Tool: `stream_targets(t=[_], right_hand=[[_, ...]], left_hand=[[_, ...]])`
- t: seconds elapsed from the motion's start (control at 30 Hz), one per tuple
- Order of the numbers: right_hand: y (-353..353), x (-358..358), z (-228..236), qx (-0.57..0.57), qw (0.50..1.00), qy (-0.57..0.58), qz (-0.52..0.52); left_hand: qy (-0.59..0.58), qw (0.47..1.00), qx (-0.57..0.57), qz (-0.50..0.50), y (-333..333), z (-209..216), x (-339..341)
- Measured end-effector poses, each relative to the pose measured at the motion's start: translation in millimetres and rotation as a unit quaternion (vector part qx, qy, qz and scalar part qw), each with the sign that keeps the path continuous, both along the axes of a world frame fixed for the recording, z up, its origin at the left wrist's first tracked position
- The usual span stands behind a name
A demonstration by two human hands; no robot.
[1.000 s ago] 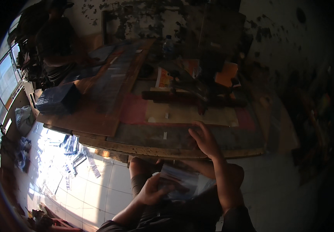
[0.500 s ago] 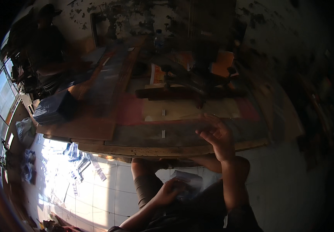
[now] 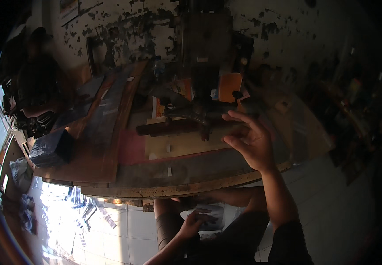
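Note:
My right hand [image 3: 253, 143] is raised over the worktable [image 3: 186, 176], thumb and fingers apart with nothing between them. It is beside the dark metal crossbar [image 3: 169, 126] of a press-like machine, whose curved bracket [image 3: 195, 114] sits above a pale yellowish board [image 3: 155, 152]. Two small light pieces, an upper one [image 3: 168, 148] and a lower one [image 3: 169, 171], lie on the board and table. Low over my lap, my left hand [image 3: 195, 223] has its fingers stretched out at the edge of a greyish, partly see-through sheet or packet [image 3: 213, 217]. Dim light hides finer detail.
A dark wrapped block [image 3: 51, 148] stands on the brown board at the left. Another person [image 3: 40, 79] is at the table's far left. Orange printed sheets [image 3: 230, 87] stand behind the machine. Shiny scraps [image 3: 89, 212] litter the sunlit floor.
My view has swung, shifting the table left and lower in the picture. My right hand is higher against the table, nearer the crossbar. My left hand stays by the greyish sheet on my lap.

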State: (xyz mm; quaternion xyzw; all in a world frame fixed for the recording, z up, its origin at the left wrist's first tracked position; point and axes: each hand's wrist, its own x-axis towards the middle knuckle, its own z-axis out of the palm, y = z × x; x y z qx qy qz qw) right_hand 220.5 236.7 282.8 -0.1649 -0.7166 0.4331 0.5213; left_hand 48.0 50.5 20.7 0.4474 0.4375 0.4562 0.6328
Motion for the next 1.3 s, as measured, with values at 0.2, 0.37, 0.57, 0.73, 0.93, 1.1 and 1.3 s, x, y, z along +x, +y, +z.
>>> stream_targets(t=[0.2,0.37,0.57,0.73,0.93,1.1,1.3], right_hand=[[8.7,6.2,28.5,0.045,0.998,-0.046,0.014],[12.6,7.2,47.3,0.096,0.991,-0.075,0.061],[6.9,11.6,86.4,0.062,0.974,-0.171,0.134],[18.4,17.3,90.4,0.086,0.975,-0.165,0.120],[13.1,19.2,93.1,0.072,0.976,-0.154,0.139],[8.0,27.2,91.7,0.052,0.976,-0.139,0.159],[-13.5,29.7,87.5,0.051,0.971,-0.138,0.190]], left_hand=[[-0.007,0.999,0.045,-0.005,6.7,-4.0,-1.0],[0.010,0.999,0.038,0.015,7.5,-1.4,-3.1],[0.003,0.997,0.070,0.022,11.6,-7.9,-8.2],[-0.026,0.996,0.082,0.008,10.9,7.6,-5.0],[-0.013,0.997,0.074,0.030,7.1,-1.0,-4.8],[-0.030,0.997,0.055,0.047,8.1,0.0,0.9],[-0.028,0.995,0.068,0.068,13.2,-10.8,2.7]])
